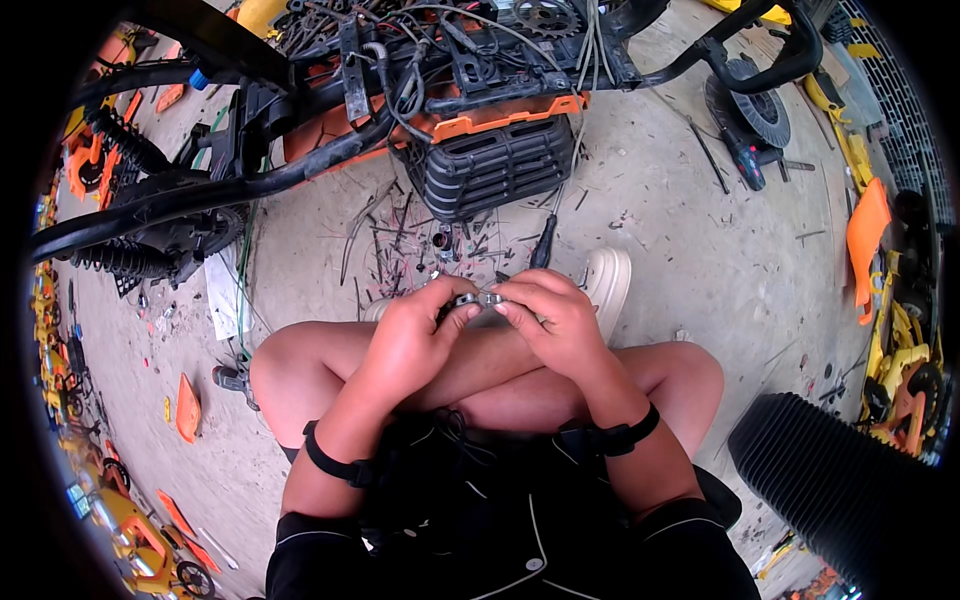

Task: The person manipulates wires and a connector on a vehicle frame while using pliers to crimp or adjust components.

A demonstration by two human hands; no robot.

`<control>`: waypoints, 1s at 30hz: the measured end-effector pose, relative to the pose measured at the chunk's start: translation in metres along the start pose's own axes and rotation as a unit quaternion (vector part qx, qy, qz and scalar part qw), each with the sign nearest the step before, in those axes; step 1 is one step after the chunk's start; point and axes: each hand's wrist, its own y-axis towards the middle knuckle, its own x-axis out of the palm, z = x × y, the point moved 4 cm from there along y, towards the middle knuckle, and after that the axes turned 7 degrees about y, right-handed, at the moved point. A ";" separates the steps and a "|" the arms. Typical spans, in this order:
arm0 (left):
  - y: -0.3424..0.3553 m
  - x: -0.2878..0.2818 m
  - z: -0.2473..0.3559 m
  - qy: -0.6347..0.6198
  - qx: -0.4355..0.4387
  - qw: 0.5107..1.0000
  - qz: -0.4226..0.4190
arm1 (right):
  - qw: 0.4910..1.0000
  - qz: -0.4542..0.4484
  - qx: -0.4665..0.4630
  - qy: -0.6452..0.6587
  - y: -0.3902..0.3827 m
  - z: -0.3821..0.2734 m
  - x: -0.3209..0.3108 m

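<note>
Metal fitting [491, 299], small and silvery, sits between the fingertips of your 2 hands, just above your crossed shins. Whether it is 1 piece or 2 pieces brought end to end, I cannot tell; your fingers cover too much of it. Your left hand [412, 335] pinches the darker, ring-like end between thumb and forefinger, and your right hand [562, 325] pinches the brighter end the same way, its other fingers curled in behind.

To handle it well, I would brace your forearms on your thighs so the 2 pinches steady each other. Line both ends up straight before you put any force in, and let the fingertips turn or press lightly; a grip this small probably slips if you push at an angle. Tilting the hidden side toward you would help you check the seating.

A dropped bit could easily get lost below: dark clippings [395, 238] litter the concrete floor [680, 260] beyond your hands, with a small round part [441, 240] among them. A black-handled screwdriver [544, 243] lies just past your right hand, near your pale shoe [611, 285]. Farther out stand a slatted black box [500, 170] and the black tube frame [325, 165] with its tangled wires, and a power tool [750, 168] lies off to the right.
</note>
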 end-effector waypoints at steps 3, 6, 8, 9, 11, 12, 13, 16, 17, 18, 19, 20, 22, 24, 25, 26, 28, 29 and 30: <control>0.000 0.000 -0.002 -0.012 0.032 0.999 0.013 | 1.000 0.002 -0.002 0.004 0.000 0.000 0.001; 0.000 -0.003 -0.002 0.002 0.077 0.996 0.045 | 1.000 -0.003 0.001 0.014 0.001 -0.001 0.004; 0.000 -0.005 0.000 -0.004 0.071 0.996 0.051 | 1.000 -0.017 0.009 0.022 0.001 -0.002 0.005; 0.000 -0.005 0.001 -0.003 0.073 0.996 0.049 | 0.999 -0.016 0.017 0.034 0.001 -0.001 0.005; 0.001 -0.006 0.003 -0.001 0.078 0.996 0.043 | 0.998 -0.012 0.034 0.059 0.000 0.001 0.005; 0.001 -0.006 0.003 -0.006 0.081 0.996 0.041 | 0.990 -0.008 0.090 0.110 -0.002 0.005 0.005; 0.001 -0.006 0.003 -0.010 0.084 0.996 0.039 | 0.976 -0.004 0.146 0.160 -0.004 0.008 0.005; 0.001 -0.005 0.003 -0.026 0.095 0.994 0.039 | 0.931 -0.032 0.214 0.295 -0.009 0.019 0.009; 0.001 -0.004 0.004 -0.031 0.099 0.994 0.040 | 0.914 -0.048 0.220 0.337 -0.011 0.023 0.011; 0.001 -0.004 0.005 -0.029 0.102 0.993 0.042 | 0.883 -0.084 0.229 0.400 -0.012 0.025 0.014; 0.001 -0.004 0.006 -0.027 0.106 0.993 0.044 | 0.877 -0.090 0.232 0.411 -0.012 0.024 0.015; 0.001 -0.004 0.006 -0.025 0.109 0.993 0.046 | 0.870 -0.096 0.234 0.422 -0.012 0.022 0.015; 0.000 -0.004 0.007 -0.023 0.111 0.992 0.051 | 0.860 -0.106 0.239 0.439 -0.012 0.020 0.017; 0.000 -0.003 0.007 -0.017 0.111 0.992 0.054 | 0.862 -0.093 0.237 0.438 -0.012 0.019 0.020; 0.001 -0.003 0.006 -0.013 0.110 0.992 0.055 | 0.863 -0.086 0.237 0.438 -0.012 0.019 0.021; 0.001 -0.003 0.006 -0.008 0.109 0.992 0.056 | 0.864 -0.078 0.239 0.437 -0.013 0.018 0.021; 0.001 -0.003 0.005 -0.015 0.102 0.993 0.057 | 0.864 -0.065 0.242 0.437 -0.013 0.016 0.022; 0.001 -0.002 0.005 -0.019 0.098 0.993 0.057 | 0.867 -0.063 0.243 0.431 -0.012 0.016 0.021; 0.001 -0.002 0.005 -0.018 0.100 0.993 0.060 | 0.870 -0.060 0.243 0.425 -0.013 0.017 0.021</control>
